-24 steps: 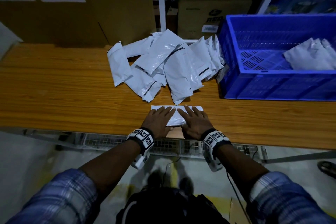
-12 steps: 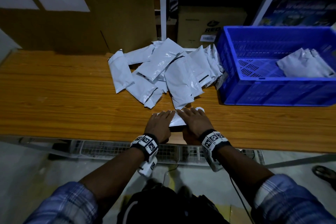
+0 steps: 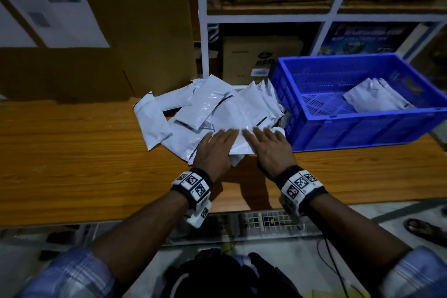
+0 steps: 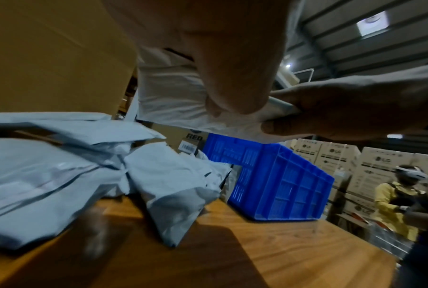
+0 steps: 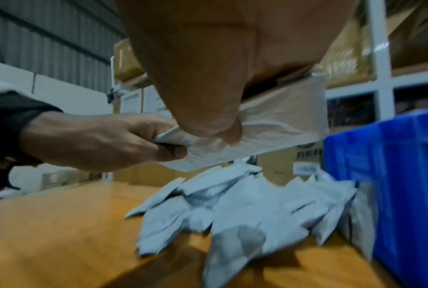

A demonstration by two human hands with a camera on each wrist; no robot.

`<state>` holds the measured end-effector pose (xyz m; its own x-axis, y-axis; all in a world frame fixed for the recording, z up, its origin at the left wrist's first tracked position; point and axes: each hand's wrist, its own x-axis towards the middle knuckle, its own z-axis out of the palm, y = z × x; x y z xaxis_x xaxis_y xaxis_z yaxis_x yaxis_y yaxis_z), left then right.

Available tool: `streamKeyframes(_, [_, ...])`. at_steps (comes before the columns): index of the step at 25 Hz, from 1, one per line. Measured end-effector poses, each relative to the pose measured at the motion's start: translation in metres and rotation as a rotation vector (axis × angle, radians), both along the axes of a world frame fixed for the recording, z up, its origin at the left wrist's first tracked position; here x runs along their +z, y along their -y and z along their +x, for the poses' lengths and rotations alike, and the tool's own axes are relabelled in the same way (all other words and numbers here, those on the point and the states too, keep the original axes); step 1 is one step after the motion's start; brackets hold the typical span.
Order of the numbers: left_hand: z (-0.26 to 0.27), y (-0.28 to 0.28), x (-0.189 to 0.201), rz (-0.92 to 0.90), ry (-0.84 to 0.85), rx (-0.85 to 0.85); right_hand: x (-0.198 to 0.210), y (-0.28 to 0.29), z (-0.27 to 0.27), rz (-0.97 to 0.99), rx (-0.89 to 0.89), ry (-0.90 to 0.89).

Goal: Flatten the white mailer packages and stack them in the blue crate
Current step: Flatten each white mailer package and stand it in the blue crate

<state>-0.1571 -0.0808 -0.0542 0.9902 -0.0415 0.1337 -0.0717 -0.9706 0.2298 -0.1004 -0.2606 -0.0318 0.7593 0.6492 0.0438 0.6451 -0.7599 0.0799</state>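
A: What carries everything here?

B: A long wooden table (image 3: 72, 152), running left to right. Behind it stands a big cardboard box (image 3: 135, 31) on the far left, and a white shelf rack (image 3: 203, 19) with more boxes on the far right.

A: And the blue crate?

B: The blue crate (image 3: 358, 133) sits on the table at the right, its near wall facing the person. A few white mailers (image 3: 373, 99) already lie inside it, toward the right end.

A: Where are the rest of the packages?

B: A loose pile of white mailers (image 3: 205, 109) lies in the middle of the table, its right edge just beside the crate's left wall.

A: Which one is being handled?

B: One white mailer (image 3: 242, 145), lifted clear of the table above the near edge of the pile. Both wrist views show it in the air with the table beneath.

A: How do the hands sit on it?

B: The left hand (image 3: 214, 152) grips its left end and the right hand (image 3: 272, 150) its right end. On each, the thumb pinches from below against fingers spread over the top. The two hands are close together, side by side.
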Motion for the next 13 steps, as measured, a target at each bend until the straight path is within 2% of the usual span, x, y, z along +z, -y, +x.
streamKeyframes(6, [0.095,0.032,0.052,0.144,0.194,-0.131,0.05,0.04,0.054,0.038,-0.175,0.09])
streamKeyframes(9, [0.162,0.068,0.083,0.227,0.318,-0.277,0.077,0.083,0.102,0.061,-0.273,0.08])
streamKeyframes(13, [0.26,0.142,0.114,0.282,0.316,-0.389,0.104,0.155,0.174,0.115,-0.359,0.03])
